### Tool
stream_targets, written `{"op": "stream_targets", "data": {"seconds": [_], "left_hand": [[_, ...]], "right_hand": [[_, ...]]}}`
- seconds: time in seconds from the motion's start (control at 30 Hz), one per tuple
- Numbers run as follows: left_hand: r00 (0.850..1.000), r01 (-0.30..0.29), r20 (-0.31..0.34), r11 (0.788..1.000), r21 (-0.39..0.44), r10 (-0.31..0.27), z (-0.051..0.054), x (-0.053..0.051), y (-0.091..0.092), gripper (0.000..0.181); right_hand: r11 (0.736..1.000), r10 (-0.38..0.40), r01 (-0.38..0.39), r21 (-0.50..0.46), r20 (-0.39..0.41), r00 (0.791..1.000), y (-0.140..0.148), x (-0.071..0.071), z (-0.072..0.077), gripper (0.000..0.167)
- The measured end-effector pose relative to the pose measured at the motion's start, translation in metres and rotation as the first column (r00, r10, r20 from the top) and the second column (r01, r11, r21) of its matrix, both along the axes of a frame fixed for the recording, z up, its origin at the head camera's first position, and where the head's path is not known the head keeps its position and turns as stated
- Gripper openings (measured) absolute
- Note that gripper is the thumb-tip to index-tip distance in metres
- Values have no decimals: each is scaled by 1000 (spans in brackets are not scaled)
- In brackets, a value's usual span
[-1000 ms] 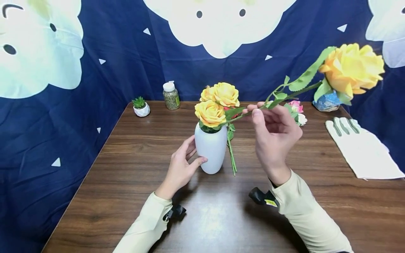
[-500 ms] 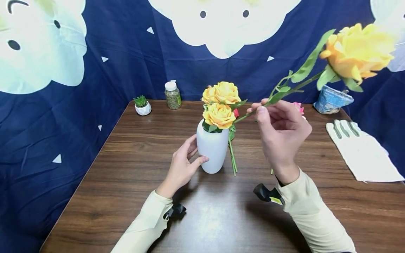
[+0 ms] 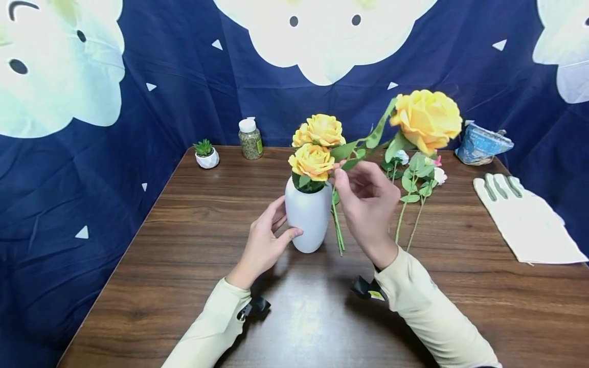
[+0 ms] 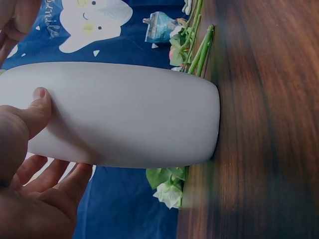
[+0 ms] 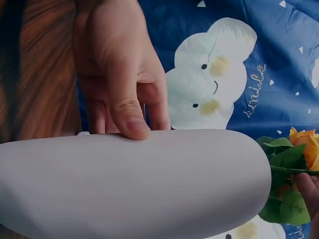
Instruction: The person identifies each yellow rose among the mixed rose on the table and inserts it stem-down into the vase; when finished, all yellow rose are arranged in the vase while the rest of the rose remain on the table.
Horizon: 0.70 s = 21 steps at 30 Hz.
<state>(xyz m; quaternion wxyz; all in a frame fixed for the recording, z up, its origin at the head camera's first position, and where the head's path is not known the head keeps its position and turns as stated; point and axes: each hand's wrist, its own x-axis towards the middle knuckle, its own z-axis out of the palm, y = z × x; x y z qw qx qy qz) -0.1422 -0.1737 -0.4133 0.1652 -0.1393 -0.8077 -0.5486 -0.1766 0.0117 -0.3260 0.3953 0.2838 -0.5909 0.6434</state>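
Note:
A white vase (image 3: 307,220) stands upright on the wooden table, with several yellow roses (image 3: 313,161) in its mouth. My left hand (image 3: 264,243) grips its side, thumb in front and fingers behind, as the left wrist view of the vase (image 4: 129,114) also shows. Beside the vase's mouth, my right hand (image 3: 368,204) pinches the green stem of another yellow rose (image 3: 428,120), whose bloom leans up to the right. In the right wrist view that stem (image 5: 284,170) reaches the vase's mouth; its lower end is hidden.
Loose green stems (image 3: 338,230) lie right behind the vase. More flowers (image 3: 416,176) lie to the right, near white gloves (image 3: 529,220). A blue bag (image 3: 483,145), a jar with a white lid (image 3: 250,140) and a potted succulent (image 3: 206,155) stand along the back edge.
My right hand has moved left to the vase's mouth with the yellow rose, after a small shift right. Its bloom has come left and lower. My left hand stays on the vase.

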Motion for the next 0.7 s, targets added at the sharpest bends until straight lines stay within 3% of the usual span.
{"op": "stream_targets", "data": {"seconds": [0.2,0.47,0.7], "left_hand": [[1000,-7,-20,1000,8,7,1,0,1,73],[1000,-9,-17,1000,4,9,0,-1,1,74],[1000,-2,-27,1000,-9,1,-1,0,1,73]], "right_hand": [[999,16,-21,45,95,995,-5,-5,2,5],[990,42,-60,131,137,990,-1,-6,6,10],[960,-120,103,262,50,992,7,-1,9,16]]}}
